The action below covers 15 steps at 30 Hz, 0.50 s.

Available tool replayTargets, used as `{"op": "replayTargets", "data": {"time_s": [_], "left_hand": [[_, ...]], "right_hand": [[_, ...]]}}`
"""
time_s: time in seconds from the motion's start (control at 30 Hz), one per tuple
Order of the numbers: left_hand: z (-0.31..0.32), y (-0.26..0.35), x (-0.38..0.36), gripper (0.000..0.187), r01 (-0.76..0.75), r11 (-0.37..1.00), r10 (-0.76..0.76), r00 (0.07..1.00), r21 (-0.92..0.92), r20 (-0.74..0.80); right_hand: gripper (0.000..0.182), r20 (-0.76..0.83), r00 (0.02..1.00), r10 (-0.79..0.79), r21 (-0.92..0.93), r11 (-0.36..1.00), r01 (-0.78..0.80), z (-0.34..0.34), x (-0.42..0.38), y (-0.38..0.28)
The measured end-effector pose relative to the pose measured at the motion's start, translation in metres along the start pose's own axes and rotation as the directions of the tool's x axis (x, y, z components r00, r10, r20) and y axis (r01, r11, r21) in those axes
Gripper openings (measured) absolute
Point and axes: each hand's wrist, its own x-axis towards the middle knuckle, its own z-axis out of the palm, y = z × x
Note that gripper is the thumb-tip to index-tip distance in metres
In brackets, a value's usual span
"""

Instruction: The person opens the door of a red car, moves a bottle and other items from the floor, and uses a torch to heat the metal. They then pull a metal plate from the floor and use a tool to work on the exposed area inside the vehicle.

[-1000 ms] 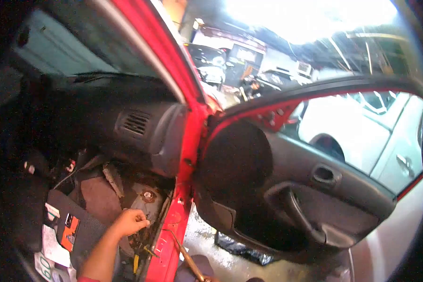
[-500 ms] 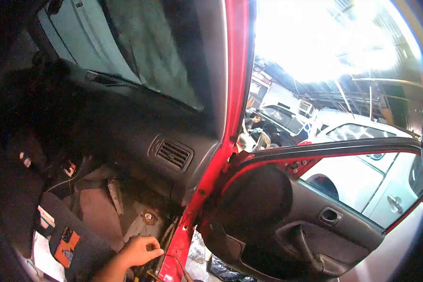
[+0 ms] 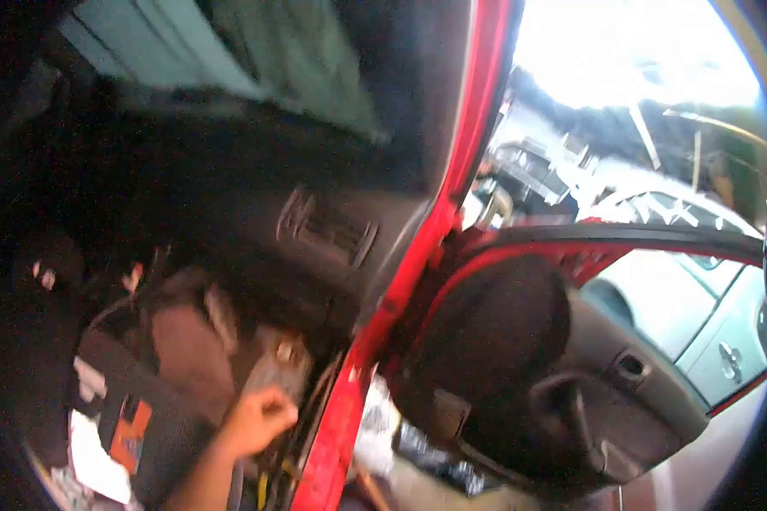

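hand [image 3: 260, 420]: one hand in view, reaching down into the footwell, arm coming up from bottom edge; which hand it is I can't tell for sure, reads as left from the side it enters
fingers [image 3: 283, 407]: curled in, clenched look; frame is motion-blurred, can't tell if anything is pinched between them
other hand: out of frame
floor [image 3: 192, 358]: bare footwell floor, brownish, hand sits over its right edge, just beside the sill
sill [image 3: 332, 443]: red door sill, right of the hand, close to the knuckles; touching or not, can't tell
cable [image 3: 260, 490]: yellow bit low by the sill, under the hand, blurred
mat [image 3: 158, 417]: dark ribbed mat left of the forearm, orange patch on it
papers [image 3: 89, 460]: white sheets at lower left, left of the mat
dash [image 3: 230, 196]: dark dashboard above the footwell
vent [image 3: 328, 230]: slatted vent at the dash's right end, above and well apart from the hand
pillar [image 3: 477, 111]: red A-pillar running top right down to the sill
windshield [image 3: 230, 51]: top left, blurred
door [image 3: 571, 366]: open, swung out right of the pillar; dark inner panel with pull handle and latch recess
white car [image 3: 707, 315]: seen through the door window, outside
background: more cars beyond the pillar, bright overexposed top
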Motion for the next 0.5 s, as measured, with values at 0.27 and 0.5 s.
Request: {"op": "replayTargets", "data": {"time_s": [0.27, 0.5], "left_hand": [[-0.013, -0.019, 0.014, 0.011, 0.113, 0.948, -0.195, 0.945, -0.297, -0.261], [-0.011, -0.015, 0.015, 0.013, 0.072, 0.948, -0.170, 0.938, -0.309, -0.303]], "right_hand": [[0.034, -0.026, 0.997, 0.070, 0.031, 0.997, -0.069, -0.006, -0.023, 0.003], [0.039, 0.095, 0.994, 0.062, -0.017, 0.998, -0.061, 0.030, -0.030, -0.061]]}}
